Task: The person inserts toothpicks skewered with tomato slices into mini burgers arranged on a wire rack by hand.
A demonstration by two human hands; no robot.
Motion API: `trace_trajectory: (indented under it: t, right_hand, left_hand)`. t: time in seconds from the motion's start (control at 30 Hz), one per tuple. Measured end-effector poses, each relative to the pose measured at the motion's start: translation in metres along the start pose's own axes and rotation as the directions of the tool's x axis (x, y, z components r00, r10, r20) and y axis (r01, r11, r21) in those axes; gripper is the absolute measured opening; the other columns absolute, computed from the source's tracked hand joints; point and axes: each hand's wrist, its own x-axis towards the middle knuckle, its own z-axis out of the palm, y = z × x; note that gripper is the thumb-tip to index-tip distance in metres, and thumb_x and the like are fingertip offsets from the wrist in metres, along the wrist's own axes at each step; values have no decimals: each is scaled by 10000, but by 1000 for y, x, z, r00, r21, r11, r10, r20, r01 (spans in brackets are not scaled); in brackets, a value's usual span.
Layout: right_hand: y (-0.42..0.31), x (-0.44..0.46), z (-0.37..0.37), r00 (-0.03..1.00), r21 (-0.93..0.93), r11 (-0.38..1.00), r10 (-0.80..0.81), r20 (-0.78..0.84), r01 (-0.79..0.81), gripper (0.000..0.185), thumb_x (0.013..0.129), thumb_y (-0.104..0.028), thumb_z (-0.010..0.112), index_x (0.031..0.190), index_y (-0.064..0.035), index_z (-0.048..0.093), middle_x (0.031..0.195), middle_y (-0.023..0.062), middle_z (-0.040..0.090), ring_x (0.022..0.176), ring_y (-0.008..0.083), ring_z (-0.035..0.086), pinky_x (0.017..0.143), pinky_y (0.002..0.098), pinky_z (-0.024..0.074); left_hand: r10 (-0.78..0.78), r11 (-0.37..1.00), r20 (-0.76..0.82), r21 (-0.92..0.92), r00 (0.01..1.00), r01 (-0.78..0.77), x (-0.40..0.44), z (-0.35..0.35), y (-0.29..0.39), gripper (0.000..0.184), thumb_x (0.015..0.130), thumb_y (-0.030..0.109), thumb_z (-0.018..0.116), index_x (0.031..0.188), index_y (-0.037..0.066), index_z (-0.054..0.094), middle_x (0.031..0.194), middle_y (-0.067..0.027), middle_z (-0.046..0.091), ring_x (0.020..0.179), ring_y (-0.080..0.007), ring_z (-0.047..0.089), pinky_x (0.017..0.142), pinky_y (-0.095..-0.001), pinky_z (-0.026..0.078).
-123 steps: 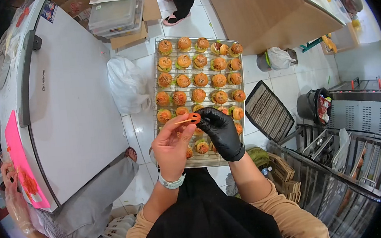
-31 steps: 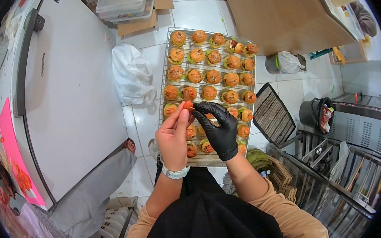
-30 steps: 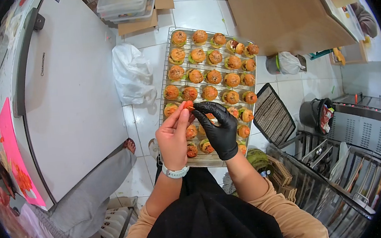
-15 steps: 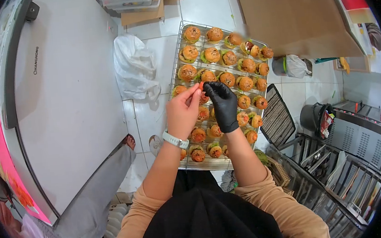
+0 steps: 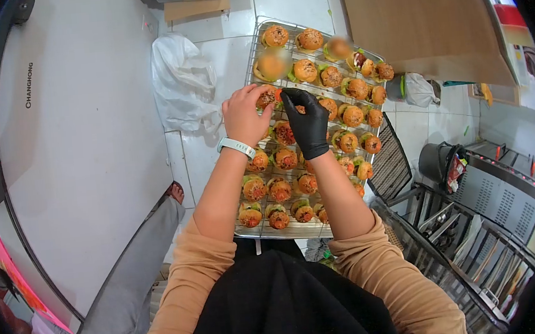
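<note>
Rows of mini burgers (image 5: 285,158) with seeded buns stand on a wire rack over a metal tray (image 5: 286,234). Several of the nearer ones carry orange-red bits on top. My bare left hand (image 5: 244,115), with a pale watch at the wrist, is closed around one mini burger (image 5: 266,99) on the left side of the rack. In a black glove, my right hand (image 5: 307,122) pinches a small orange-red piece (image 5: 278,94) right beside that bun. The gloved fingers partly cover the neighbouring burgers.
A white fridge (image 5: 91,119) stands to the left, with another person's grey trouser leg (image 5: 142,260) by it. On the floor lies a white plastic bag (image 5: 180,79). A wooden panel (image 5: 420,20) and a metal dish rack (image 5: 471,244) border the right side.
Both hands have moved away from me, up the rack. My left hand has gone from meeting the right fingertips to holding a burger. The view has shifted slightly.
</note>
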Motion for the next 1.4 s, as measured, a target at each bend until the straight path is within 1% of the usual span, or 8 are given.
trace_trajectory:
  t: [0.17, 0.43, 0.53, 0.73, 0.93, 1.03, 1.33, 1.4]
  right_hand:
    - [0, 2, 1, 998, -33, 998, -61, 29, 62, 155, 833, -81, 672, 981, -35, 674, 955, 137, 684, 847, 262, 672, 743, 342, 525]
    - [0, 5, 0, 985, -67, 983, -165, 59, 169, 171, 822, -67, 658, 991, -39, 655, 973, 149, 666, 874, 315, 646, 756, 371, 520]
    - [10, 6, 2, 973, -140, 966, -207, 99, 219, 164, 819, -39, 676, 983, -45, 671, 963, 112, 685, 877, 240, 672, 761, 322, 523]
    - [19, 9, 11, 956, -140, 954, -244, 163, 267, 178, 795, -36, 682, 971, -59, 670, 953, 123, 679, 880, 281, 657, 757, 344, 523]
    - [24, 17, 15, 929, -189, 928, -268, 256, 320, 157, 834, -112, 601, 964, -48, 661, 917, 168, 657, 834, 353, 619, 725, 410, 500]
    - [28, 19, 16, 938, -221, 935, -212, 274, 276, 164, 812, -110, 670, 973, -87, 691, 964, 106, 681, 865, 286, 644, 728, 362, 513]
    - [23, 14, 10, 974, -177, 973, -115, 197, 151, 236, 781, -111, 676, 1003, -28, 674, 960, 186, 664, 874, 349, 630, 777, 410, 503]
    - [29, 15, 12, 964, -157, 968, -162, 210, 197, 229, 793, -132, 687, 1010, -60, 679, 970, 157, 668, 871, 320, 636, 754, 387, 508]
  left_hand:
    - [-21, 1000, 22, 13, 1000, 21, 2, 2, 1, 299, 775, 225, 699, 1065, 171, 651, 1102, -23, 644, 1069, -206, 563, 885, -398, 320]
    - [-65, 998, 71, 24, 995, 64, 3, -1, 3, 323, 792, 285, 697, 1096, 192, 644, 1121, -26, 649, 1087, -213, 567, 924, -427, 312]
    - [-73, 997, 69, 14, 995, 72, 3, -1, 4, 319, 788, 265, 693, 1095, 194, 644, 1115, -24, 650, 1081, -210, 570, 923, -437, 308]
    - [-75, 997, 61, 14, 995, 74, 3, 0, 4, 332, 771, 214, 681, 1101, 194, 642, 1110, -29, 648, 1071, -204, 575, 917, -443, 306]
    - [-67, 998, 45, 11, 997, 66, 2, 3, 0, 347, 766, 206, 679, 1110, 196, 638, 1094, -29, 651, 1058, -205, 579, 904, -440, 309]
    - [-54, 999, 32, 8, 998, 54, 2, 5, -1, 349, 767, 209, 678, 1112, 195, 637, 1088, -26, 654, 1051, -203, 582, 897, -439, 312]
    - [-48, 999, 28, 13, 998, 48, 4, 2, 2, 342, 768, 215, 678, 1108, 205, 639, 1070, -24, 659, 1029, -202, 588, 898, -425, 313]
    - [-43, 999, 26, 14, 999, 43, 3, 3, 0, 340, 769, 207, 681, 1107, 211, 640, 1071, -14, 656, 1035, -193, 583, 893, -421, 310]
